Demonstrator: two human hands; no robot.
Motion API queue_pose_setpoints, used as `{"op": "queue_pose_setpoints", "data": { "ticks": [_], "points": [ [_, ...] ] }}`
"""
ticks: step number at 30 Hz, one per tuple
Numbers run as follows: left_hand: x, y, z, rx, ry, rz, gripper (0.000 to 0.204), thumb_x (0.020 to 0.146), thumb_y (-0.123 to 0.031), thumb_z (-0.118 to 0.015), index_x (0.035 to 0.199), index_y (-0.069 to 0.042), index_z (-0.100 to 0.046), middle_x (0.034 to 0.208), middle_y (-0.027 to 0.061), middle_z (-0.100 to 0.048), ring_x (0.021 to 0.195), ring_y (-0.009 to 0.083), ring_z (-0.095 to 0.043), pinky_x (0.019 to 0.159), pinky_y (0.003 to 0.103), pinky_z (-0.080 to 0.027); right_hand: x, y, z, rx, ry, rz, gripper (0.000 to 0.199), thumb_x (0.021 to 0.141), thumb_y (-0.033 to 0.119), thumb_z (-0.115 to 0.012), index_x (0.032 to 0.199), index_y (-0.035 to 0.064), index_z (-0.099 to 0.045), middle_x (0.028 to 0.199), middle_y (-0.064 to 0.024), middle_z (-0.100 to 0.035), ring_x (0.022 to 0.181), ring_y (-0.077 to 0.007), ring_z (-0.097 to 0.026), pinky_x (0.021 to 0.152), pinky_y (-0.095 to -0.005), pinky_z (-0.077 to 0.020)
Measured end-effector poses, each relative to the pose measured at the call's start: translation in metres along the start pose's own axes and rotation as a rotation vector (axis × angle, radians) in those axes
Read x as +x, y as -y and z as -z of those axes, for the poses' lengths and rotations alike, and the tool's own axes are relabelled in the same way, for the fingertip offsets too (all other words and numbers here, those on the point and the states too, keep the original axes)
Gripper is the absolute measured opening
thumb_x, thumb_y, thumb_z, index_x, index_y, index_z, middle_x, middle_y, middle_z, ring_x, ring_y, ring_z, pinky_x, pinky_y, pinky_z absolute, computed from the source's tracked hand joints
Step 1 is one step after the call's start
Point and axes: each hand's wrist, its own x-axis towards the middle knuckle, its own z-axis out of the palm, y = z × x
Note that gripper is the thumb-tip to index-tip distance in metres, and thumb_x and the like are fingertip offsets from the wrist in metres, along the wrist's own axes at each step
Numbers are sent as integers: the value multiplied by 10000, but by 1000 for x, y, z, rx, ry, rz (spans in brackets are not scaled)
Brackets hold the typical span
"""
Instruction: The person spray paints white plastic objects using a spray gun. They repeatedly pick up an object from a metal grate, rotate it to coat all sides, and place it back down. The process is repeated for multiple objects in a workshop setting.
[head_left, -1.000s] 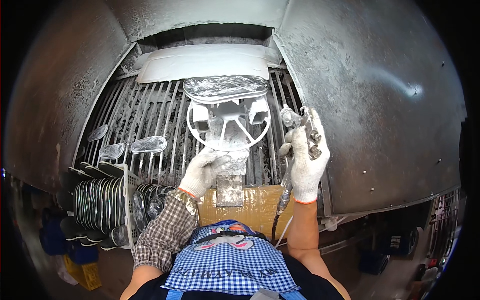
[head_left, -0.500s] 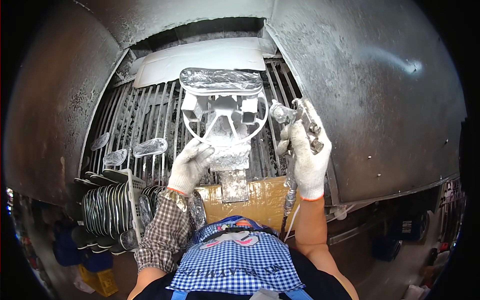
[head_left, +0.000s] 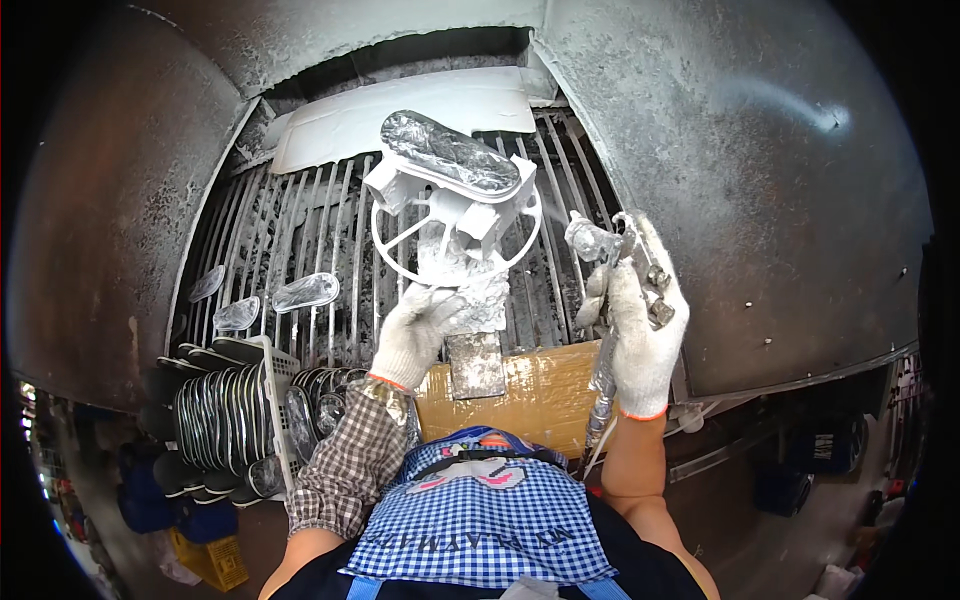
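Observation:
A white-coated spoked wheel [head_left: 400, 262] stands on a crusted base over the slatted bench, with two square white blocks on top. Across those blocks lies a long oval, sole-shaped piece [head_left: 450, 155], its top wrapped in crinkled clear film over black and its edge white. My gloved left hand [head_left: 415, 335] has its fingers closed at the near rim of the wheel. In my gloved right hand [head_left: 645, 330] is a spray gun [head_left: 595, 240], wrapped in grimy foil or film. Its nozzle points left toward the wheel, and a wrapped hose hangs below.
Three film-wrapped oval pieces lie on the slats [head_left: 330, 220] at left. Below them, a white basket [head_left: 278, 400] holds many dark sole-shaped pieces upright. Metal side walls [head_left: 800, 200] flank the bench. A white sheet [head_left: 400, 115] lies at the back, and taped cardboard [head_left: 545, 385] edges the front.
The wheel has turned clockwise, so the oval piece now slants down to the right. My left hand has followed the rim slightly rightward. The spray gun has shifted a little right and nearer me.

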Motion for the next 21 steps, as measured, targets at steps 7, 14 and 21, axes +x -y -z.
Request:
{"op": "queue_pose_setpoints", "data": {
  "ticks": [7, 14, 21],
  "points": [
    [-4, -11, -16, -47, -10, 9, 572, 998, -166, -617, 1514, 44, -487, 1353, 251, -665, 1217, 398, -675, 1029, 481, -573, -1, 9, -3, 33, -32, -43, 590, 1074, 181, -663, 1572, -48, -443, 941, -40, -682, 742, -61, -597, 671, -218, -524],
    [-4, -32, 5, 2, 24, -82, 567, 996, -207, -640, 1481, 59, -516, 1323, 259, -683, 1193, 378, -695, 1010, 476, -596, -3, 1, 5, 16, 52, -49, 573, 1063, 150, -666, 1559, -56, -468, 940, -57, -709, 748, -67, -629, 681, -220, -530],
    [-2, -55, 16, 22, -60, -128, 505, 1019, -252, -623, 1436, 22, -542, 1377, 231, -661, 1182, 387, -697, 1007, 521, -596, -1, 3, 3, -9, 115, -94, 582, 1061, 106, -652, 1575, -68, -441, 941, -58, -714, 740, -65, -633, 676, -224, -535]
  ]
}}
